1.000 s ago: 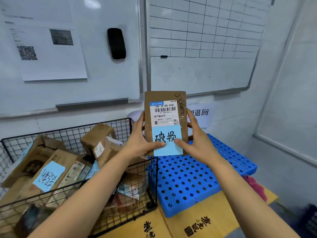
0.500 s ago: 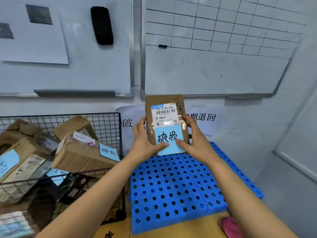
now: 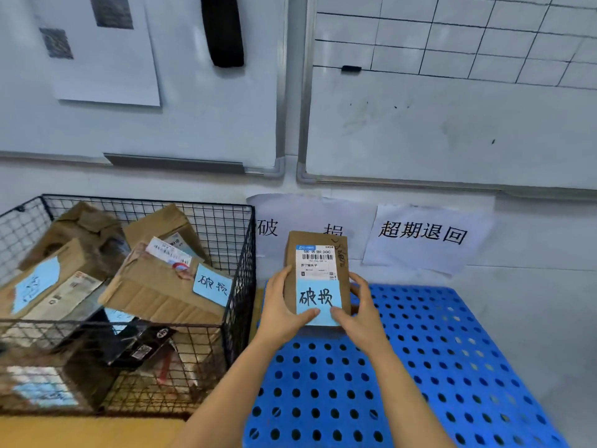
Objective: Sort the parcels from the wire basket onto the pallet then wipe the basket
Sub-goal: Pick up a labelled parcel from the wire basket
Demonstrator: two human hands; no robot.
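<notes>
Step in hand: sorting, with one item between basket and pallet.

Your left hand [image 3: 284,308] and right hand [image 3: 361,313] both grasp the parcel [image 3: 318,273] by its lower sides, thumbs pressed on the front over the blue note [image 3: 318,300] reading 破损. You hold the parcel upright at the far left corner of the pallet [image 3: 420,350], directly under the left sign [image 3: 268,227], whose characters appear to match the note. The right sign [image 3: 423,234] marks another zone, further along the wall. Your hands hide the lower edge, so I cannot tell whether the parcel touches the pallet.

Several boxes [image 3: 164,286] lie in the basket [image 3: 240,270], just beside the pallet. Wiping looks a long way off.

Next move, as I judge it: set the parcel down on the left zone, close to the wall so that later ones fit in front. Loosen both hands only once it sits flat, since a thin parcel stood on end may tip. Then reach left for the next box and read its note first.
</notes>
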